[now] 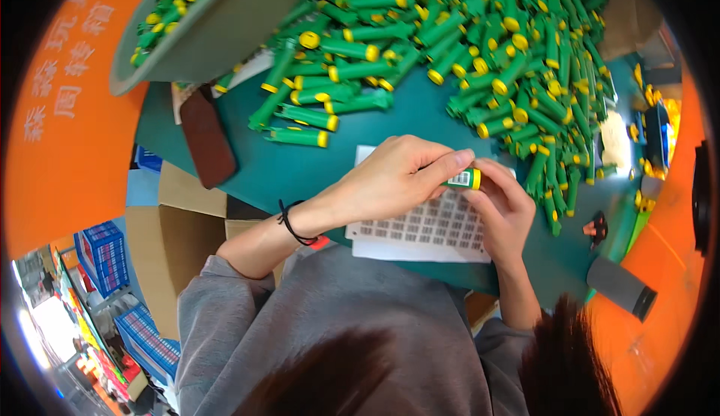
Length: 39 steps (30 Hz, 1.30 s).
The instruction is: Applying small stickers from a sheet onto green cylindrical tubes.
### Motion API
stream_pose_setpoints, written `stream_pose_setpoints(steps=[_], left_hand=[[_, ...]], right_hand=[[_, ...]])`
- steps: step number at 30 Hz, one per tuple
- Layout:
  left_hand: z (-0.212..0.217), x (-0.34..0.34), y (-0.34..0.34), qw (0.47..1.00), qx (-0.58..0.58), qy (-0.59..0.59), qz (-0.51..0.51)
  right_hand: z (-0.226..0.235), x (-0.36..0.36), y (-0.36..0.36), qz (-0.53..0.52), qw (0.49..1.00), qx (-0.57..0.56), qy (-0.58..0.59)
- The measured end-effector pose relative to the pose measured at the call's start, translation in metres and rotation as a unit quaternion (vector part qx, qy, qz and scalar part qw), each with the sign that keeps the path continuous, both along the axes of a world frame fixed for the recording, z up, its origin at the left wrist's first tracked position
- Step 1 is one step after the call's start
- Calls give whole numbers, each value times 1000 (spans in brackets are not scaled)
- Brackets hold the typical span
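Above the sticker sheet, both hands meet on a green plastic tube with a yellow end cap. A white barcode label shows on its side, near the cap. My left hand is closed round the tube, thumb and fingers by the label, and hides most of its length. On the capped end, my right hand pinches with thumb and fingers. Below them a white sheet of barcode stickers lies on the green tabletop, another pale sheet partly under it. A large heap of similar green tubes covers the far side.
A grey-green tub of tubes stands at the far left. Near it lies a dark red-brown flat case. An open cardboard box sits below the table's left edge. To the right are a dark grey cylinder and a small black-and-pink object.
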State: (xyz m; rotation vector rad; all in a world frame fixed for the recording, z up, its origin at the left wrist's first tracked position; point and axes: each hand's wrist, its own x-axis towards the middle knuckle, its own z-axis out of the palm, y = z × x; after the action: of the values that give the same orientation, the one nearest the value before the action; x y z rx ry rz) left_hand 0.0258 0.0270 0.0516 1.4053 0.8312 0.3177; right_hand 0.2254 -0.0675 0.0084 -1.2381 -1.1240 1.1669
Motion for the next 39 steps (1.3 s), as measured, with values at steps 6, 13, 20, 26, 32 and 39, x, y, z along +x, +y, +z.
stream_pose_setpoints(steps=[6, 13, 20, 26, 32, 39], left_hand=[[92, -102, 84, 708, 508, 148, 467], [53, -95, 80, 652, 688, 125, 293], [-51, 3, -19, 837, 546, 38, 30], [-68, 5, -17, 823, 566, -7, 38], [-67, 4, -14, 795, 606, -6, 24], [-53, 11, -16, 865, 491, -75, 64]], right_hand=[[23, 17, 9, 26, 882, 146, -447], [3, 13, 18, 47, 910, 64, -408], [3, 10, 18, 32, 957, 4, -287], [-1, 16, 12, 16, 968, -16, -249], [0, 17, 14, 2, 972, -19, -236], [7, 31, 25, -40, 941, 90, -324]])
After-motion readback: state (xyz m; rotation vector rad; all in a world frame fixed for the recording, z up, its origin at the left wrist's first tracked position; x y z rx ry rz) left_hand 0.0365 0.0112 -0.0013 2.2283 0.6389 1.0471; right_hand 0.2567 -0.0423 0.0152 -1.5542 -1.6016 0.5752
